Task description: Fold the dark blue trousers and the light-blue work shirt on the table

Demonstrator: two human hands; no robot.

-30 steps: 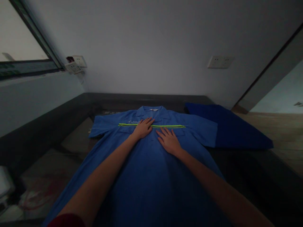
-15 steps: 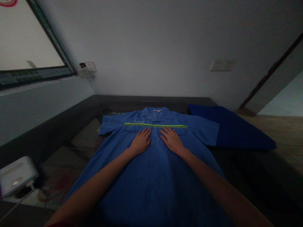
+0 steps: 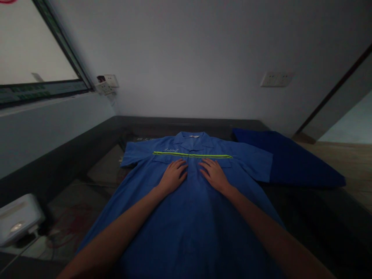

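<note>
A blue short-sleeved work shirt point(image 3: 194, 209) lies spread on a dark table, front side up, its collar pointing away from me. A yellow-green stripe crosses its chest, with pale lettering just above the stripe at the left. My left hand point(image 3: 173, 176) rests on the shirt's chest left of the button line, fingers outstretched below the stripe. To the right of that line, my right hand point(image 3: 214, 175) lies likewise on the cloth, its fingers slightly spread and bent. Neither hand grips anything.
A dark blue folded cloth or flat panel point(image 3: 293, 161) lies at the right, under the shirt's right sleeve. A white device point(image 3: 20, 219) with a cable sits at the left. Behind the dark table point(image 3: 180, 123) rises a wall with sockets point(image 3: 277, 79).
Both hands have slid slightly toward me over the shirt, and the fingers look a little more bent. The camera view has shifted slightly.
</note>
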